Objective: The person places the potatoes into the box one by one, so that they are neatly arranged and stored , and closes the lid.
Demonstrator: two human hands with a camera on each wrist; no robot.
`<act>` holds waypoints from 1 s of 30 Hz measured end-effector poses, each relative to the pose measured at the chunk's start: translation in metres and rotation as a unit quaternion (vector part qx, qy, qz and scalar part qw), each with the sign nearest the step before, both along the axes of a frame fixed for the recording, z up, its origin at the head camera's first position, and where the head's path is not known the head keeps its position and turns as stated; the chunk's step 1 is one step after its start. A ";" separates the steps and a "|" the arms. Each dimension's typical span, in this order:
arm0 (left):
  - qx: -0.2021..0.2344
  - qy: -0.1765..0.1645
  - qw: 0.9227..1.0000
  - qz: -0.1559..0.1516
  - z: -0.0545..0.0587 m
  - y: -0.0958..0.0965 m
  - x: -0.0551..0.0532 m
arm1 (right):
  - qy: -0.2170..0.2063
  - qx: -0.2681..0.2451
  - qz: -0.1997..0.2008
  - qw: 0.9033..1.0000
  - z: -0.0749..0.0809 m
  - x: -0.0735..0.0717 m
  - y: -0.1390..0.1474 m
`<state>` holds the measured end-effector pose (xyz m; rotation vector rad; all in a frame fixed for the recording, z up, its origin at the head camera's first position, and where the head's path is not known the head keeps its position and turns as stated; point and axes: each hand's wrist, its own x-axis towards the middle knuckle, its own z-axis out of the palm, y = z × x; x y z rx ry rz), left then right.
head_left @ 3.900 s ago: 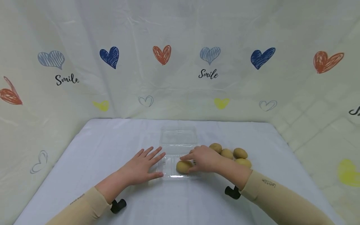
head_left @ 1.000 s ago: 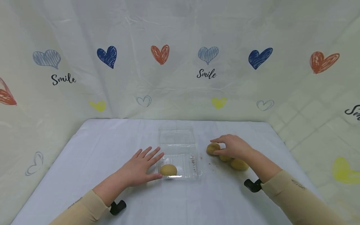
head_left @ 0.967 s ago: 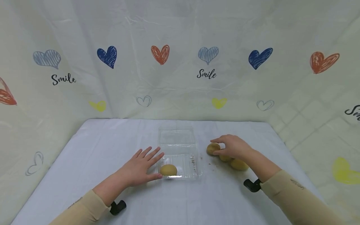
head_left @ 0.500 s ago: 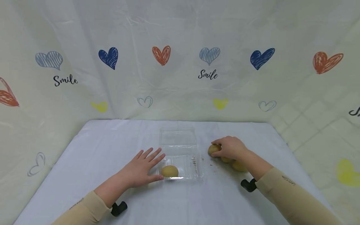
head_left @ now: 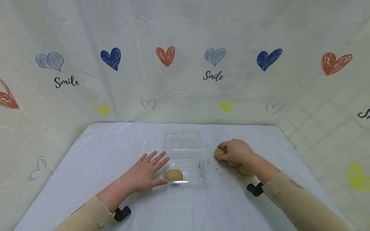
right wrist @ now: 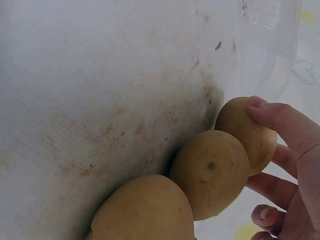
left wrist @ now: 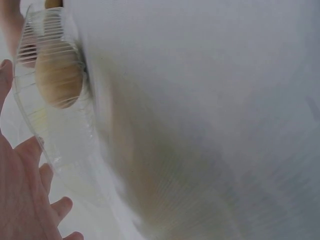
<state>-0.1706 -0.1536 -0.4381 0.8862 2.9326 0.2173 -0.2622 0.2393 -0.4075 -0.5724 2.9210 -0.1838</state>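
A clear plastic clamshell box (head_left: pixel 185 183) stands on the table with its lid (head_left: pixel 182 141) folded back. In its near left corner lies one potato (head_left: pixel 174 175). My left hand (head_left: pixel 143 175) is spread flat beside the box's left side, fingertips and thumb at its edge. To the right of the box, my right hand (head_left: pixel 237 150) grips a potato (right wrist: pixel 245 132) between thumb and fingers; that potato is at the far left end of the pile. Just behind it sit another potato (right wrist: pixel 210 172) and a nearer potato (right wrist: pixel 145 212), partly covered by the hand in the head view.
The table has a white cloth (head_left: pixel 185 208), with brown dirt crumbs (right wrist: pixel 105 135) near the potatoes. A curtain (head_left: pixel 185 86) printed with hearts hangs behind the table's far edge.
My right hand let go of the potato in the box, which now lies further left, and moved right to the pile. Its thumb and fingers have closed on a potato. The left hand stayed put.
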 end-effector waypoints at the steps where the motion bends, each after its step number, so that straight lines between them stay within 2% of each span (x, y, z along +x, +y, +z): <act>1: 0.001 -0.001 1.000 0.000 0.001 0.000 0.000 | 0.005 -0.002 0.001 1.000 0.002 0.001 0.001; 8: -0.012 -0.009 1.000 0.003 0.002 -0.001 0.002 | 0.034 -0.039 0.011 0.999 0.018 0.006 0.002; 13: -0.009 -0.006 1.000 0.000 0.005 0.001 0.002 | 0.042 -0.041 0.017 0.998 0.027 0.010 -0.006; 15: -0.006 -0.003 1.000 -0.002 0.006 0.001 0.002 | 0.045 -0.042 0.030 0.998 0.029 0.013 -0.011; 18: -0.002 -0.002 1.000 -0.003 0.007 0.001 0.002 | 0.053 -0.047 0.065 0.995 0.031 0.017 -0.021; 24: -0.002 0.002 1.000 -0.006 0.007 0.001 0.002 | 0.082 -0.073 0.157 0.981 0.033 0.024 -0.044; 28: -0.007 -0.004 1.000 -0.004 0.006 0.002 0.001 | 0.090 -0.073 0.197 0.973 0.030 0.024 -0.058; 30: -0.006 -0.007 1.000 -0.002 0.006 0.002 0.002 | 0.087 -0.065 0.205 0.973 0.028 0.024 -0.065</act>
